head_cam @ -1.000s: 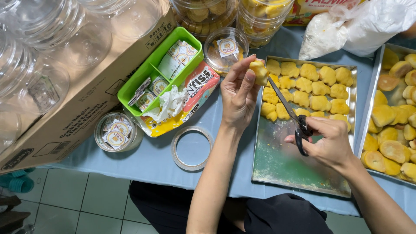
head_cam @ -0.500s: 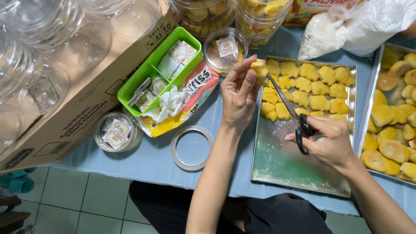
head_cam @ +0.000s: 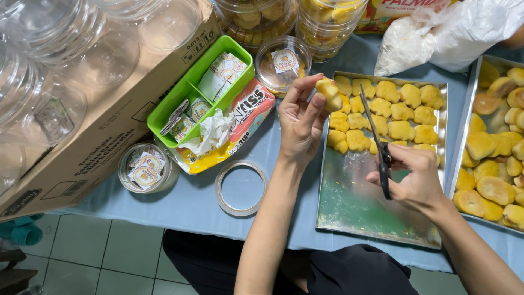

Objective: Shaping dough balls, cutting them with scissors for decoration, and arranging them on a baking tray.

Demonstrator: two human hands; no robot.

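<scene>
Head view looking down: the left hand (head_cam: 299, 123) is raised above the table with its thumb and fingers pinching a small yellow cookie (head_cam: 329, 94), held just over the top left corner of the metal baking tray (head_cam: 355, 207); the right hand (head_cam: 415, 177) is closed around the handles of black scissors (head_cam: 376, 143), whose blades look pressed together, though they are too thin to be sure, and point up and slightly left toward the cookie, so the tips stop just below and right of it, near but apart. The scissors' long axis runs almost straight away from the person, and the cookie lies beyond the blade tips, far nearer the left hand than the right. On the tray, rows of yellow cookies (head_cam: 401, 112) fill only the far half; the near half is bare metal. A second tray (head_cam: 468, 131) to the right holds larger golden pieces. A green plastic basket (head_cam: 180, 104) contains small sticker sheets and a crumpled tissue, a small round tub (head_cam: 146, 168) holds round labels, a clear lidded tub (head_cam: 283, 63) stands beside the basket, and a tape ring (head_cam: 242, 187) lies on the blue cloth near the left forearm
</scene>
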